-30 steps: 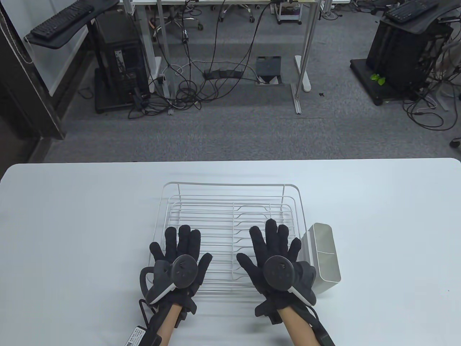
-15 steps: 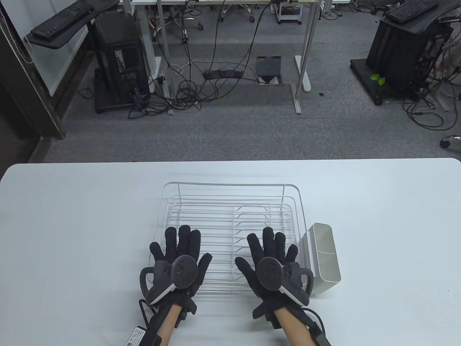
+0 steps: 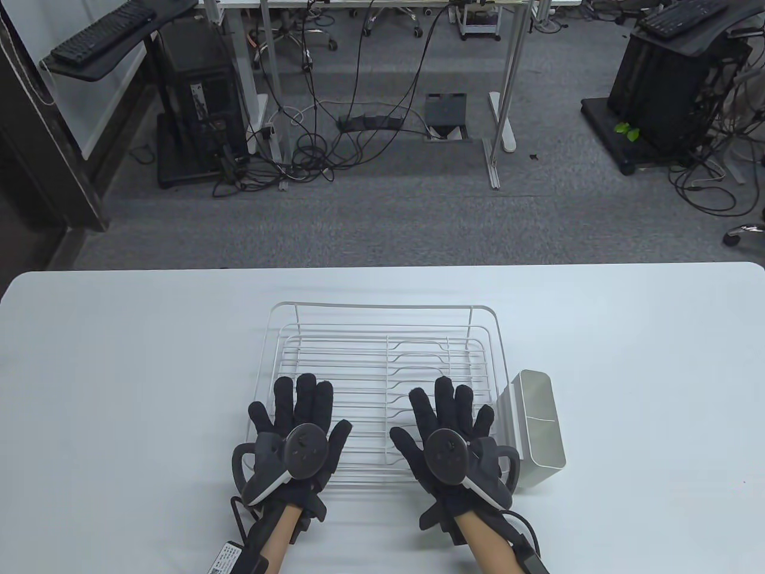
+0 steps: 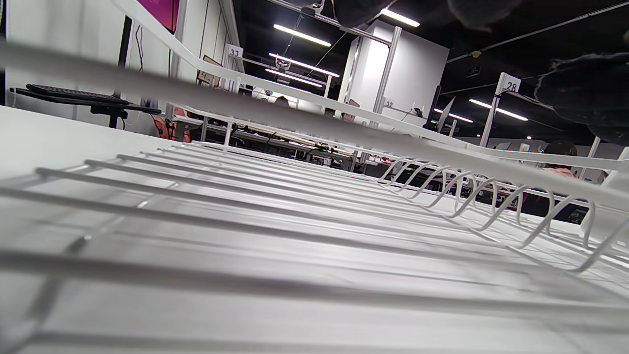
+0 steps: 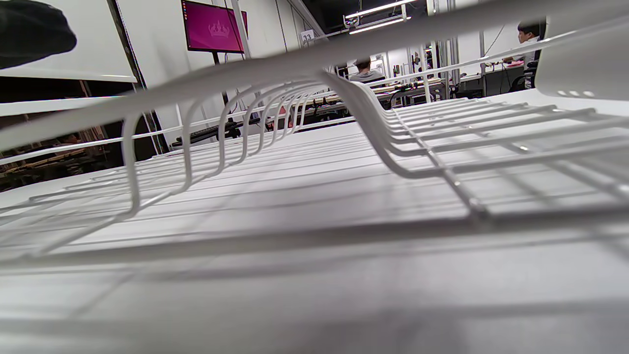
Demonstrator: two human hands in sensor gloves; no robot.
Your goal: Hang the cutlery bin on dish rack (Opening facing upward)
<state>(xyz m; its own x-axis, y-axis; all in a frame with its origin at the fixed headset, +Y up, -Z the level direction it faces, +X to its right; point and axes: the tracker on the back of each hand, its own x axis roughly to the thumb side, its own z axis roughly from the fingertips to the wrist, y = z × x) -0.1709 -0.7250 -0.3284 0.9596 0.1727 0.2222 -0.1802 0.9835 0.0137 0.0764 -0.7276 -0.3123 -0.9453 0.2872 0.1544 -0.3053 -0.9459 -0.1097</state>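
Observation:
A white wire dish rack [image 3: 382, 335] stands in the middle of the white table [image 3: 119, 359]. A pale cutlery bin [image 3: 541, 427] hangs on the outside of the rack's right rail, near the front corner, with its opening facing up. My left hand [image 3: 299, 418] lies flat with fingers spread over the rack's front left part. My right hand [image 3: 445, 418] lies flat with fingers spread over the rack's front right part, just left of the bin. Both hands are empty. Both wrist views look low across the rack wires [image 4: 295, 196] [image 5: 344, 162].
The table's far edge [image 3: 382, 266] drops to a carpeted floor with cables and desk legs. The bin's wall shows at the top right of the right wrist view [image 5: 585, 54].
My right hand has drawn back a little toward me and to the left, away from the bin. My left hand, the rack and the bin have not moved.

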